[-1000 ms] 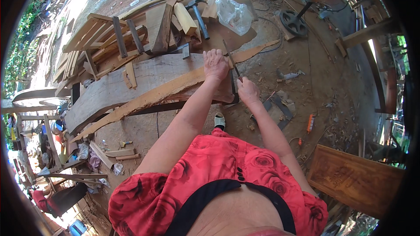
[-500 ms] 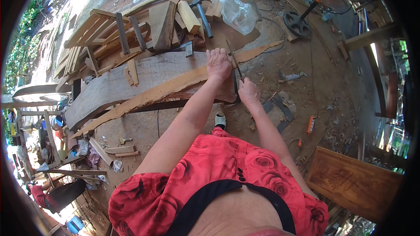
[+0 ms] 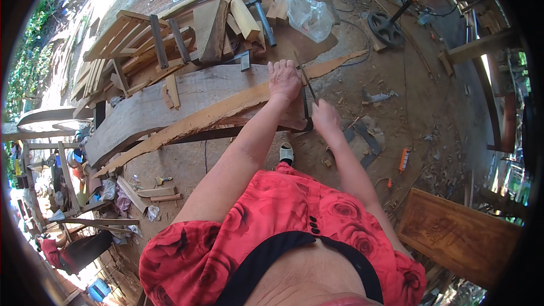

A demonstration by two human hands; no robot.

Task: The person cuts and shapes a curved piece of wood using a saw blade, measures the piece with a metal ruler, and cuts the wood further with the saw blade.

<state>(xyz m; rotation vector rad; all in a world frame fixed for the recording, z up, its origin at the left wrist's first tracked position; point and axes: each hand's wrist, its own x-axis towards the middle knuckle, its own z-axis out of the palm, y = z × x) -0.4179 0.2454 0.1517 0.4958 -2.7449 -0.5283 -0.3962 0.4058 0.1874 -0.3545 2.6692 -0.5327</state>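
The right hand (image 3: 327, 120) grasps a thin-bladed hand tool (image 3: 309, 84), its blade crossing the wooden strip (image 3: 226, 101). The left hand (image 3: 285, 81) bears palm-down on the strip, which lies over a grey plank (image 3: 207, 84). Cutting appears in hand; the next stroke likely calls for firm bracing.

A: Floor (image 3: 428, 99)?
B: One, brown, littered.
A: Sides?
B: Green foliage (image 3: 27, 51), left; timber beam (image 3: 481, 45), right.
A: Furniture?
B: Wooden frame (image 3: 69, 184), lower left.
A: Light?
B: Daylight, brightest at left.
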